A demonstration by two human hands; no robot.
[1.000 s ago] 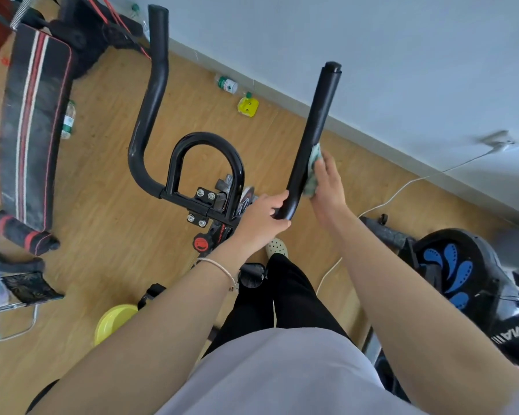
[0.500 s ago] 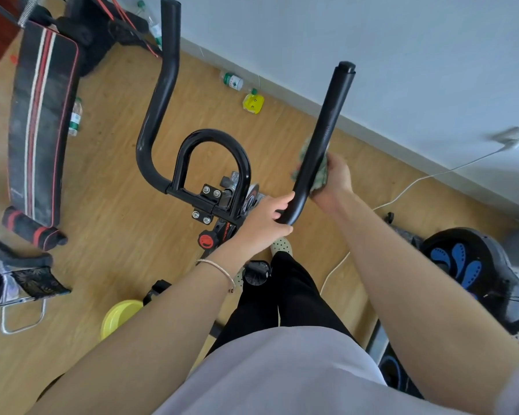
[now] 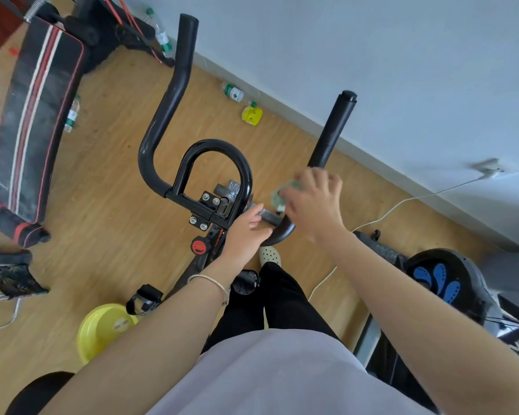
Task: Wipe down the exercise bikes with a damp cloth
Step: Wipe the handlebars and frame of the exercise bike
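A black exercise bike stands in front of me, its handlebar [image 3: 174, 94] rising in two upright grips with a loop between them. My right hand [image 3: 313, 205] covers the lower part of the right grip [image 3: 333, 130], closed on a small greenish cloth [image 3: 283, 194] that shows at its fingertips. My left hand [image 3: 246, 232] rests on the bend of the same bar beside the clamp, fingers curled around it. A red knob [image 3: 199, 246] sits on the stem below.
A black and red padded bench [image 3: 33, 115] lies at the left. A yellow basin [image 3: 102, 330] is on the wood floor by the pedal. Bottles [image 3: 232, 91] and a yellow object [image 3: 252, 115] lie by the wall. A second machine [image 3: 444, 283] stands at the right, with a white cable [image 3: 402, 202].
My right hand with the cloth has slid down the right grip toward the bend and over its top. The left hand shifted slightly along the bend. The camera tilted.
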